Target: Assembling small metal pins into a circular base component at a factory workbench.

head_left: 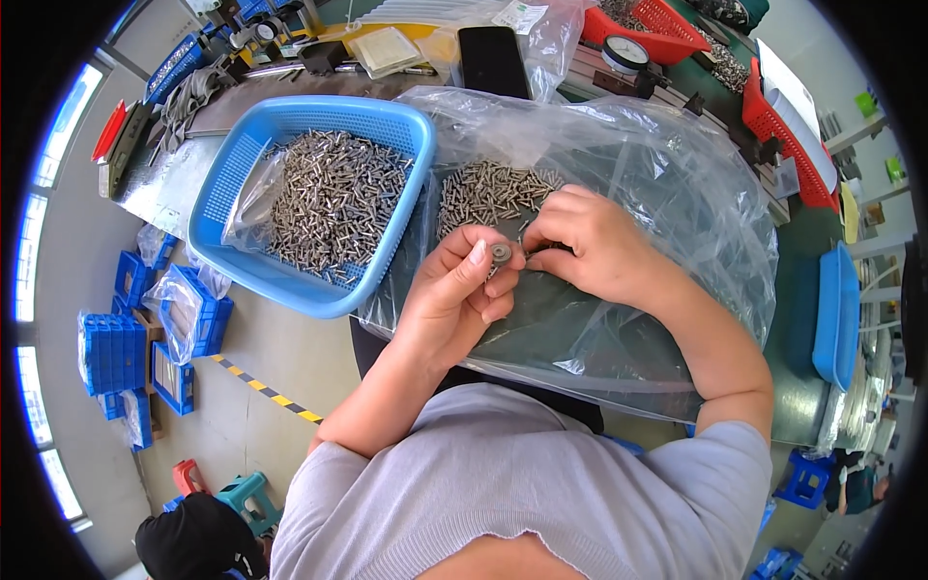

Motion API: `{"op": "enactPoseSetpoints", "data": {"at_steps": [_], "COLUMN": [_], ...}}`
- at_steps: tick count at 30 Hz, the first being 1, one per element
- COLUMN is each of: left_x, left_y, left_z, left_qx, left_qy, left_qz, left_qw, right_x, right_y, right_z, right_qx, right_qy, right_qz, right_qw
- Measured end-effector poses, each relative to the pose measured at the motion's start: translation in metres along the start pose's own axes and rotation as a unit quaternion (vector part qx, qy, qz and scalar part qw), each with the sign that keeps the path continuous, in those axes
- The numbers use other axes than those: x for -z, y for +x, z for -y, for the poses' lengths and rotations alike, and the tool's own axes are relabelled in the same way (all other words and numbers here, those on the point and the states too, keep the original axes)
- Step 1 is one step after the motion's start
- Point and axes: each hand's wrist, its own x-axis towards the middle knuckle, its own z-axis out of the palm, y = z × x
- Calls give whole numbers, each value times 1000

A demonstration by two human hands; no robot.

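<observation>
My left hand [462, 286] pinches a small round metal gauge ring [501, 253] between thumb and fingers. My right hand [590, 244] is closed on a small metal screw [530, 253] whose tip meets the ring. Both hands hover over a clear plastic bag [667, 174] spread on the table. A loose pile of small metal screws [483, 191] lies on the bag just beyond my fingers. To the left stands a blue plastic basket [232, 193], holding several more screws [329, 203] on a plastic liner.
A black phone [493, 60], a dial gauge [626, 53] and red baskets [783, 126] sit at the table's far side. A blue tray [836, 319] lies at the right. Blue crates [116, 353] stand on the floor at the left; a person [193, 536] crouches below.
</observation>
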Motion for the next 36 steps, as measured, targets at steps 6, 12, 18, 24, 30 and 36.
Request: {"op": "enactPoseSetpoints", "data": {"at_steps": [6, 12, 18, 24, 30, 36], "left_x": [-2, 1, 2, -2, -2, -2], "left_y": [0, -2, -3, -3, -2, -3], "left_z": [-1, 2, 1, -2, -2, -1], "left_qx": [-1, -2, 19, 47, 58, 55], "left_qy": [3, 16, 16, 23, 30, 26], "left_qz": [-1, 14, 33, 18, 12, 13], "left_qw": [1000, 1000, 999, 998, 998, 998], "right_x": [-11, -6, 7, -6, -6, -5], "right_y": [1, 0, -2, 1, 1, 0], "right_z": [3, 7, 17, 20, 18, 21], "right_qx": [19, 16, -179, -109, -103, -106], "right_qy": [-102, -46, 393, 446, 419, 422], "right_qz": [-16, -28, -8, -35, -26, -24], "right_qw": [994, 998, 902, 888, 902, 900]}}
